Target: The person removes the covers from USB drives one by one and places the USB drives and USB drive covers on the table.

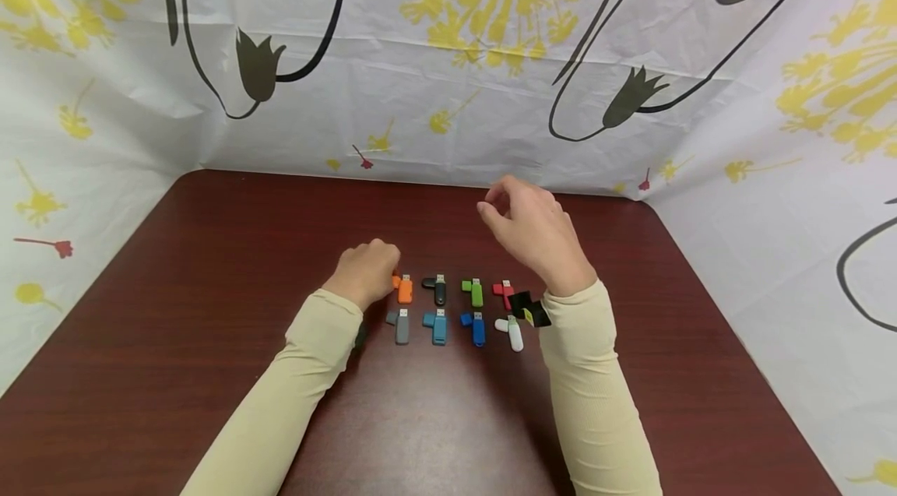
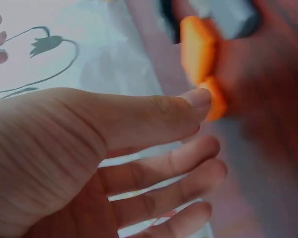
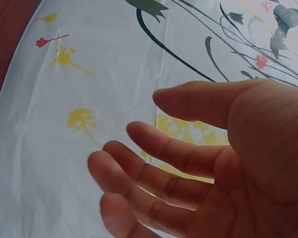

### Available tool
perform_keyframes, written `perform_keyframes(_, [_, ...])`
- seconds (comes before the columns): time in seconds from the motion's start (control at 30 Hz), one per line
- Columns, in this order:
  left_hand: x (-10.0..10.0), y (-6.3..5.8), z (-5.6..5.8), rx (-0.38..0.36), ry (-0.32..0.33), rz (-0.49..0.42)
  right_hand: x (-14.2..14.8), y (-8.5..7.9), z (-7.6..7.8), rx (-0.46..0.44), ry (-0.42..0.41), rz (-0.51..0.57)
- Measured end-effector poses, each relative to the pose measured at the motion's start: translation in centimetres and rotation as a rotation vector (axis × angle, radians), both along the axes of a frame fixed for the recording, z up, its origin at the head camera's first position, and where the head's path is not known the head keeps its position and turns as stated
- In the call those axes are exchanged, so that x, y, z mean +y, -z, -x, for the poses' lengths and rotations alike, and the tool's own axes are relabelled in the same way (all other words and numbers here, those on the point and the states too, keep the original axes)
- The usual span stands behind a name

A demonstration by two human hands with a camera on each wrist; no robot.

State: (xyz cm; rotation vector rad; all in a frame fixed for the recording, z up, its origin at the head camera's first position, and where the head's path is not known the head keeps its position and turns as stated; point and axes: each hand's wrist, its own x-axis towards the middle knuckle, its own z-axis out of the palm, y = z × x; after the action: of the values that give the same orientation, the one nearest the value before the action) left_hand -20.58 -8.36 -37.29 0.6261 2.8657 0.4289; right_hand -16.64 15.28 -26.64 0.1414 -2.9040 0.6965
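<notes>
My left hand (image 1: pixel 364 274) is low over the table at the left end of the back row of USB sticks. Its thumb and forefinger pinch the orange cap (image 2: pixel 217 101) close beside the orange USB stick (image 1: pixel 405 290); the forefinger is mostly hidden behind the thumb, while the other fingers curl loosely. Raised above the far right of the table, my right hand (image 1: pixel 536 227) is empty with relaxed, slightly bent fingers. To the right of the orange stick lie a black stick (image 1: pixel 440 291), a green stick (image 1: pixel 476 293) and a red stick (image 1: pixel 508 295), each with its cap at its left.
The front row has a grey stick (image 1: pixel 402 327), a light blue stick (image 1: pixel 439 328), a dark blue stick (image 1: pixel 479 329) and a white stick (image 1: pixel 515 334), uncapped. Small black pieces (image 1: pixel 530 309) appear beside the right cuff. A patterned sheet (image 1: pixel 434 107) hangs behind the dark table (image 1: pixel 420 418).
</notes>
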Motion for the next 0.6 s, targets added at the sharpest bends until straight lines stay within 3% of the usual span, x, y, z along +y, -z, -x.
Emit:
perform_keyframes(0.17, [-0.2, -2.3, -0.9, 0.129, -0.040, -0.008, 0.1, 0.0, 0.0, 0.050, 0.006, 0.051])
perform_keyframes(0.37, [0.1, -4.9, -2.1, 0.300, -0.088, -0.052, -0.1, 0.2, 0.0, 0.193, -0.100, 0.159])
perform_keyframes(0.47, [0.5, -5.8, -2.6, 0.343, -0.121, -0.090, -0.5, 0.5, -0.1, 0.260, -0.152, 0.172])
perform_keyframes(0.6, [1.0, -6.5, -3.2, 0.375, -0.134, -0.162, -0.7, 1.2, -0.5, 0.261, -0.175, 0.161])
